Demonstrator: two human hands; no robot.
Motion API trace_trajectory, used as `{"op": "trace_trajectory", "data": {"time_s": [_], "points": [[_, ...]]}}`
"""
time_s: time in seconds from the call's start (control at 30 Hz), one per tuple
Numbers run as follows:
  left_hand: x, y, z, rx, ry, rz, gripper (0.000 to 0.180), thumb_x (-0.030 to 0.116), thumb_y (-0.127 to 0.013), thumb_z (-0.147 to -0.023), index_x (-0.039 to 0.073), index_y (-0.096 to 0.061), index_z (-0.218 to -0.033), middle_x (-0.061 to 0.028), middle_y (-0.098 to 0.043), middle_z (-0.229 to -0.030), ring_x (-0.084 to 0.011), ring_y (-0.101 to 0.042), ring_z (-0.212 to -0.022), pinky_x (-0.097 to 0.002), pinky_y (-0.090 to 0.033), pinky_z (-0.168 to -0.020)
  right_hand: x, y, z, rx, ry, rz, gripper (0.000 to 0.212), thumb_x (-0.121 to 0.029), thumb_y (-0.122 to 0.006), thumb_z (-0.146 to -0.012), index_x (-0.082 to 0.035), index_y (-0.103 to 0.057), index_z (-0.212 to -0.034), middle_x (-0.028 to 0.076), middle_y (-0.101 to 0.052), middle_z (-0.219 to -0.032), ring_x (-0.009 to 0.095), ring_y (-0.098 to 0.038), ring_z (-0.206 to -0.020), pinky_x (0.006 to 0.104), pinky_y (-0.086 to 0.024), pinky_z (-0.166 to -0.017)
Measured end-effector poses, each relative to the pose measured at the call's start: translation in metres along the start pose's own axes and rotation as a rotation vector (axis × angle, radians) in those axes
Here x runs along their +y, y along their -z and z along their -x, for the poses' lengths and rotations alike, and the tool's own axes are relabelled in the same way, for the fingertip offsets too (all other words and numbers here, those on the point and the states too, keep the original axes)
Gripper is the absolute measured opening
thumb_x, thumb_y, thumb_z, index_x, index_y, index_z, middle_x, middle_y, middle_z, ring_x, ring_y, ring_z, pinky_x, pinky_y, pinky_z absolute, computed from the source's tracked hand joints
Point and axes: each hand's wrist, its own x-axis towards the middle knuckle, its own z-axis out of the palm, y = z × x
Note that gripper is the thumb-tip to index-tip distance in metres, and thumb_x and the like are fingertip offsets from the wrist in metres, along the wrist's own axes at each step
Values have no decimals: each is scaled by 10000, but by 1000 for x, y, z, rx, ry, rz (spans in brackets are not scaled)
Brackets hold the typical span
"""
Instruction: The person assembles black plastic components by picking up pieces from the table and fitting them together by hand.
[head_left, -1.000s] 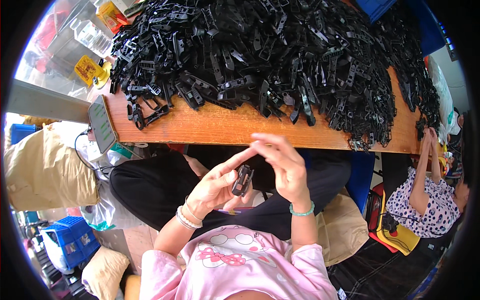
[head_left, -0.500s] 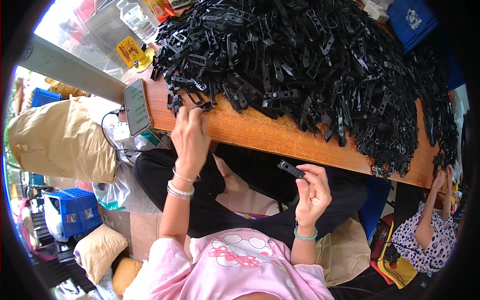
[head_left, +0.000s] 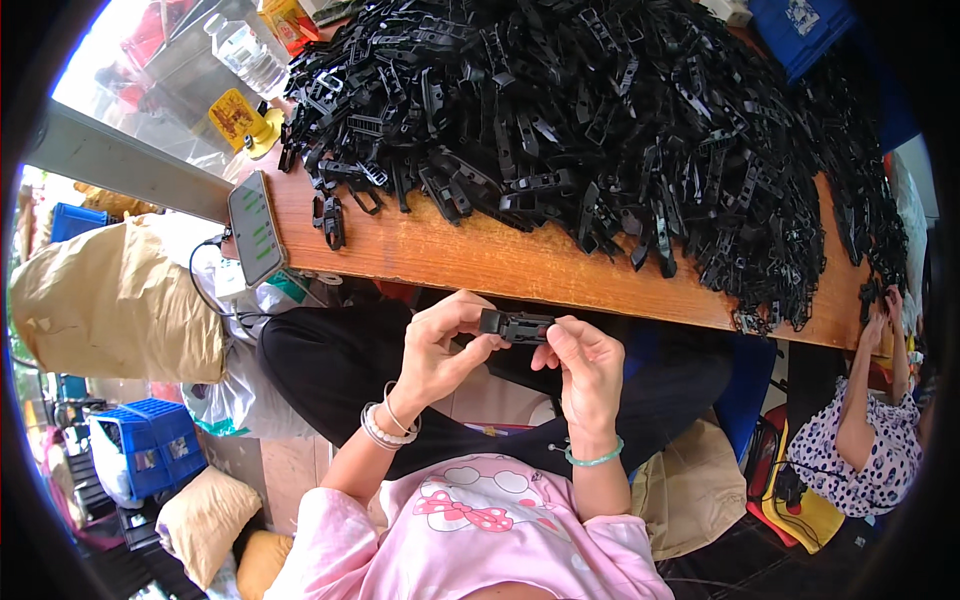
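Note:
My left hand (head_left: 440, 345) and my right hand (head_left: 588, 368) are together over my lap, just in front of the table edge. Between them is a small, long black plastic part (head_left: 517, 327), pinched at both ends. My left thumb and fingers grip its left end, and my right thumb and fingertips its right end. Whether it is one piece or two fitted together, I cannot tell. Beyond the edge a large heap of similar black plastic parts (head_left: 560, 130) covers the table (head_left: 430, 250). A few loose black parts (head_left: 328, 220) lie at its near left side.
A phone-like device (head_left: 257, 230) with a cable leans at the table's left end, by a metal post (head_left: 130, 160). Behind it stand a yellow holder (head_left: 245, 122) and a clear bottle (head_left: 245, 55). Another person's hands (head_left: 880, 320) are at the far right.
My left hand has come back from the table's near left edge to meet my right hand. My right hand has shifted slightly left, and both now hold the black part.

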Motion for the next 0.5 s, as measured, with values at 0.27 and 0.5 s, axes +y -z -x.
{"op": "trace_trajectory", "data": {"time_s": [0.27, 0.5], "points": [[8, -1, -1, -102, -57, -206, 181, -53, -616, -750, -58, -618, -931, -117, -635, -904, -158, -648, -732, -241, -527, -643, 7, 4, 4, 90, 3, 48, 139, -90, -632, -881, 40, -665, -847, 43, -623, -735, 100, -600, -609, 206, -375, -548], [12, -8, -3, -83, 449, 107, 274, 125, -712, -823, -55, -595, -992, -42, -626, -845, -60, -580, -727, -195, -468, -627, 18, 4, 9, 20, 230, 377, 97, -4, -711, -784, 58, -636, -792, 53, -601, -770, 100, -596, -660, 216, -449, -570]]}}
